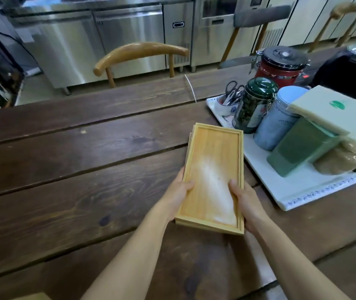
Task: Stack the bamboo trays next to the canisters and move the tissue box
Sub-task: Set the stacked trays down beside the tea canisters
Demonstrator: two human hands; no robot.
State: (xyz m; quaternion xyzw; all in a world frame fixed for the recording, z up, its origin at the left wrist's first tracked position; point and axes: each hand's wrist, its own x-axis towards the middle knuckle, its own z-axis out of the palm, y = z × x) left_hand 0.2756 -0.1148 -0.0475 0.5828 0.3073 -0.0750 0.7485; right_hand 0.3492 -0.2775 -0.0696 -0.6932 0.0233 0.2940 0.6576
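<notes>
Bamboo trays (212, 174), stacked, are held at the near end by both hands: the left hand (178, 194) is closed on the left rim with the thumb laid over the top edge, and the right hand (245, 199) is closed on the right rim, its thumb resting inside the upper tray. Whether the stack rests on the dark wooden table (75, 169) or is lifted just clear cannot be told. Just beyond the right fingers, a white tray (298, 191) is set, near the stack's far right corner. On it are grouped a dark green canister (252, 105), a pale blue canister (278, 122), a green container (300, 148) and a cup of scissors (230, 100). Farther off, a red canister (281, 63) and a wooden chair (140, 55) are seen.
</notes>
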